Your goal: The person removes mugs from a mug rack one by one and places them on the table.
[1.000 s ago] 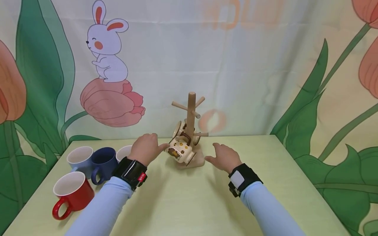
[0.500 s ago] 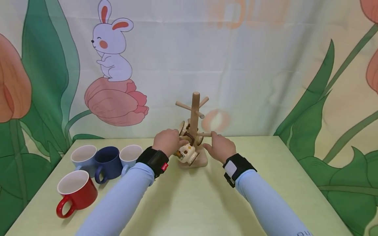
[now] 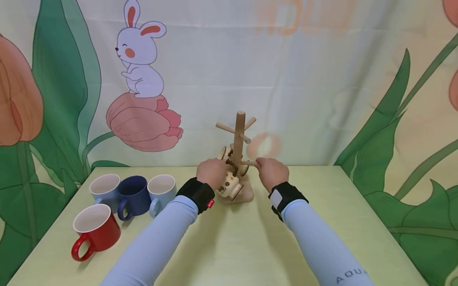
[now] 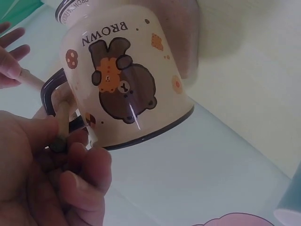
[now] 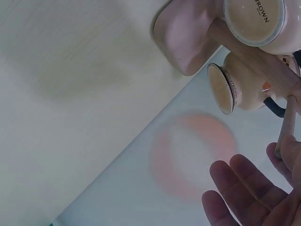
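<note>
A wooden mug tree (image 3: 239, 137) stands near the table's back edge, with cream mugs hanging on its lower pegs. The front one, a cream mug (image 4: 162, 101) printed with a brown bear, hangs tilted with its dark handle over a peg (image 4: 62, 117). My left hand (image 3: 211, 174) pinches that peg's tip between thumb and finger, beside the mug. On the other side, my right hand (image 3: 274, 174) pinches the end of a bare lower peg (image 5: 288, 125), its other fingers spread. Another cream mug (image 5: 251, 87) hangs behind the post, partly hidden in the head view.
To the left stand a red mug (image 3: 107, 234), a dark blue mug (image 3: 138, 200) and two light blue mugs, one at the back left (image 3: 109, 196) and one nearer the tree (image 3: 165, 195). A printed cloth (image 3: 304, 99) hangs behind the table (image 3: 350, 222).
Both hands have moved in to the mug tree from either side and taken hold of its lower pegs. The mugs and tree stay in place; the head view has shifted slightly.
</note>
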Tool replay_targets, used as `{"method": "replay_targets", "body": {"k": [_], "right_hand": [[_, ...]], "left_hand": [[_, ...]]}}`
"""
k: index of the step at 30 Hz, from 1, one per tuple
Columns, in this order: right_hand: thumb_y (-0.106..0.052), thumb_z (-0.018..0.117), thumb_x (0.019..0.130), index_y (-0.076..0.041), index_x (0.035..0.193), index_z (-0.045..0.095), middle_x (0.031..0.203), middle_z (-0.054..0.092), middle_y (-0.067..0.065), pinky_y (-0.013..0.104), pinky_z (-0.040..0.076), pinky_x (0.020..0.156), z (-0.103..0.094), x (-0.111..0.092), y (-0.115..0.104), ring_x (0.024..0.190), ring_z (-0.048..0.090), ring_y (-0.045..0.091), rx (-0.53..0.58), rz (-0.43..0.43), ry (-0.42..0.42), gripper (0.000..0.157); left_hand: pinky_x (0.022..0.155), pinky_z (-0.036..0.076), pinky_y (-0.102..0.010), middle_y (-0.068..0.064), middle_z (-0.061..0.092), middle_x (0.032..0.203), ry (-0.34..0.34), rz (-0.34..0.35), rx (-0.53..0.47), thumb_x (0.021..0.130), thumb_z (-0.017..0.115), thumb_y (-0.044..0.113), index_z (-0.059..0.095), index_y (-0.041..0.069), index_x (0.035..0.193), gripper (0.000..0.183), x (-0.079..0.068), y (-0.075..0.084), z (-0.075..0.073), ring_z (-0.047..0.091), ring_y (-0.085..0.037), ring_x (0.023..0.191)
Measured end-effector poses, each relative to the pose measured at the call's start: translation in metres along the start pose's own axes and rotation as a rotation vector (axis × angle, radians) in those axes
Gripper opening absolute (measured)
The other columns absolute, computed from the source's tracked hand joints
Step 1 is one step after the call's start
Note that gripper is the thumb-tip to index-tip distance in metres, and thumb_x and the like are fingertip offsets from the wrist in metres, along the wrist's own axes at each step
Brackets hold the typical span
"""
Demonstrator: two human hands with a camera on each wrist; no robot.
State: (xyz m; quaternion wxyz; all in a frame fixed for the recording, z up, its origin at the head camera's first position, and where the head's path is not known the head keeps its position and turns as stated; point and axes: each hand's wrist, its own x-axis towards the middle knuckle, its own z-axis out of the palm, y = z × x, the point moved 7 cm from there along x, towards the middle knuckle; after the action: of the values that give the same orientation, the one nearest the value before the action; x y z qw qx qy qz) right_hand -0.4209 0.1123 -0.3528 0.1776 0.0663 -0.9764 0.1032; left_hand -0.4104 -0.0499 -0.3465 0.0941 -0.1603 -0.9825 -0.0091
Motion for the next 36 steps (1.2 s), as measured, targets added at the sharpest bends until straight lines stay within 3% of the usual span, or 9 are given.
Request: {"method": "replay_targets", "body": {"k": [3, 10, 22, 30, 36], "right_hand": [[-0.030, 0.061, 0.099, -0.018, 0.103, 0.074, 0.084, 0.072, 0.009, 0.047, 0.052, 0.059, -0.001, 0.002, -0.002, 0.076, 0.068, 0.032, 0.000, -0.001, -0.011, 0.018], [-0.030, 0.060, 0.100, -0.020, 0.107, 0.074, 0.084, 0.072, 0.007, 0.045, 0.051, 0.058, 0.001, 0.006, 0.001, 0.074, 0.067, 0.031, -0.003, 0.038, -0.051, 0.018], [-0.028, 0.060, 0.100, -0.021, 0.115, 0.073, 0.085, 0.073, 0.010, 0.047, 0.052, 0.059, 0.005, 0.018, 0.007, 0.074, 0.068, 0.034, 0.006, -0.021, -0.066, 0.021], [-0.030, 0.056, 0.102, -0.021, 0.121, 0.070, 0.087, 0.073, 0.012, 0.048, 0.052, 0.057, 0.011, 0.026, 0.009, 0.071, 0.068, 0.033, -0.002, -0.045, -0.081, 0.026], [-0.029, 0.055, 0.102, -0.021, 0.127, 0.068, 0.087, 0.073, 0.013, 0.046, 0.053, 0.057, 0.012, 0.028, 0.006, 0.070, 0.067, 0.032, -0.026, -0.049, -0.089, 0.029]], "left_hand": [[0.064, 0.058, -0.042, -0.011, 0.072, 0.094, 0.011, -0.007, 0.021, 0.100, 0.058, 0.013, 0.075, 0.012, 0.111, 0.021, 0.000, -0.001, 0.001, 0.069, -0.028, 0.082], [0.062, 0.057, -0.038, -0.007, 0.071, 0.090, 0.016, 0.029, 0.038, 0.098, 0.061, 0.011, 0.077, 0.013, 0.098, 0.016, -0.003, 0.010, 0.004, 0.069, -0.025, 0.079], [0.056, 0.056, -0.035, -0.003, 0.068, 0.080, 0.057, 0.041, 0.134, 0.093, 0.068, 0.015, 0.075, 0.013, 0.087, 0.009, -0.009, 0.028, 0.002, 0.067, -0.018, 0.071], [0.053, 0.054, -0.034, -0.002, 0.068, 0.075, 0.091, 0.056, 0.185, 0.094, 0.067, 0.019, 0.077, 0.015, 0.089, 0.012, -0.008, 0.041, 0.000, 0.066, -0.016, 0.067], [0.050, 0.053, -0.032, -0.001, 0.068, 0.072, 0.066, 0.053, 0.229, 0.096, 0.065, 0.024, 0.078, 0.014, 0.093, 0.016, -0.005, 0.047, 0.000, 0.064, -0.015, 0.062]]}}
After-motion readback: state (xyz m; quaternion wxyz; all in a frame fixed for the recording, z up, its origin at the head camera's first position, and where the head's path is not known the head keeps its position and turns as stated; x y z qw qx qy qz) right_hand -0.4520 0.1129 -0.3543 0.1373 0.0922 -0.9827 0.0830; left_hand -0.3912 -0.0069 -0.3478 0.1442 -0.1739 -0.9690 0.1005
